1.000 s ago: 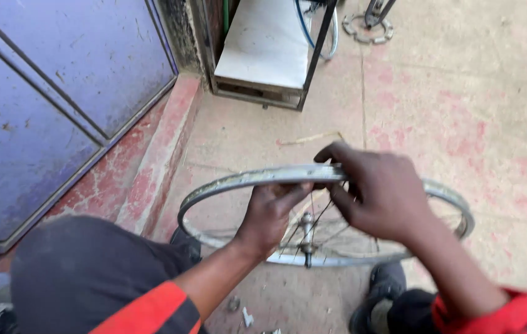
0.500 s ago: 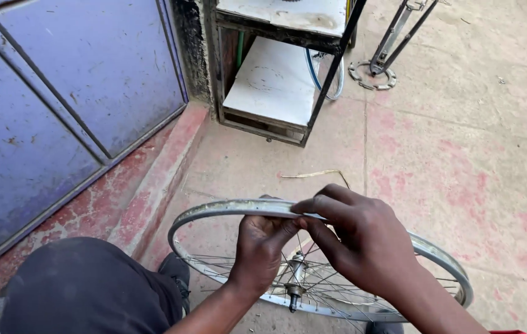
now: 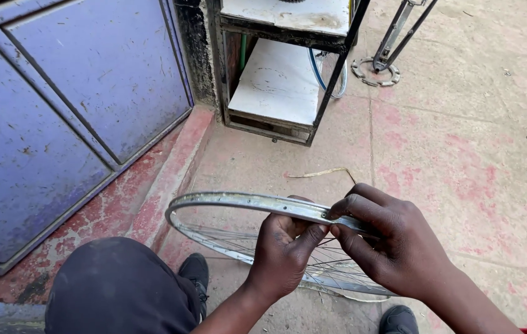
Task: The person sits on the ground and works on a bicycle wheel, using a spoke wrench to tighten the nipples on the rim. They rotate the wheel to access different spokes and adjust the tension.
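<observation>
both hands pinch the near top of a spoked bicycle wheel rim (image 3: 238, 201) held over the concrete floor (image 3: 461, 161): left hand (image 3: 285, 253) gripping from below, right hand (image 3: 393, 244) with fingers clamped over it, beside a blue metal door (image 3: 59, 124).

You hold a round silver metal bicycle wheel rim (image 3: 238, 200), dull and scuffed, with thin shiny wire spokes (image 3: 331, 263). At ten o'clock stands a blue painted metal door (image 3: 59, 117), matt and scratched. At twelve o'clock, a black metal-framed shelf (image 3: 288, 68) carries chalky white boards. The concrete floor (image 3: 461, 154) looks rough, with worn red paint.
</observation>
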